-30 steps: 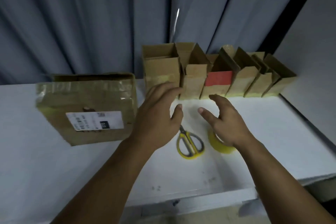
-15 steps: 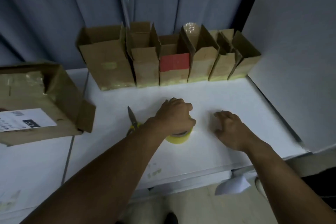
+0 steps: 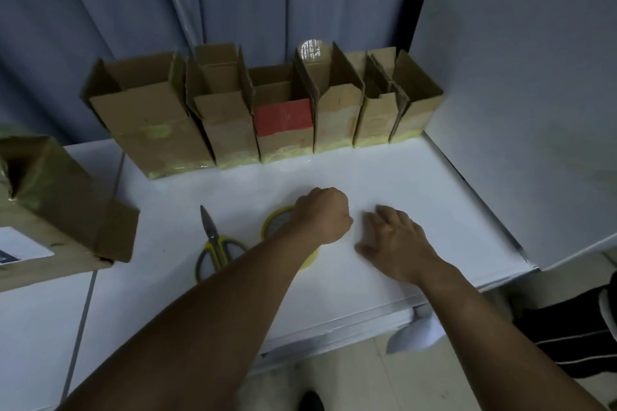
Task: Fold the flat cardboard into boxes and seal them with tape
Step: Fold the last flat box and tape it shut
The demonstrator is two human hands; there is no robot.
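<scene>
Boxes [image 3: 150, 123], six, folded and open-topped, stand in a row on the desk [image 3: 417, 183] beyond the fingers, only their own flaps showing inside, the third from the left bearing a red label [image 3: 283, 117]. One tape roll [image 3: 275, 223] lies under the left hand [image 3: 324, 217], whose fingers curl down grasping its far rim, while the right hand [image 3: 394, 240] rests just beside, fingers released and flat on the desk. One pair of scissors [image 3: 217, 243] lies left of the left fingers, and one larger taped carton [image 3: 60, 197], its open end dark inside, sits farther left.
</scene>
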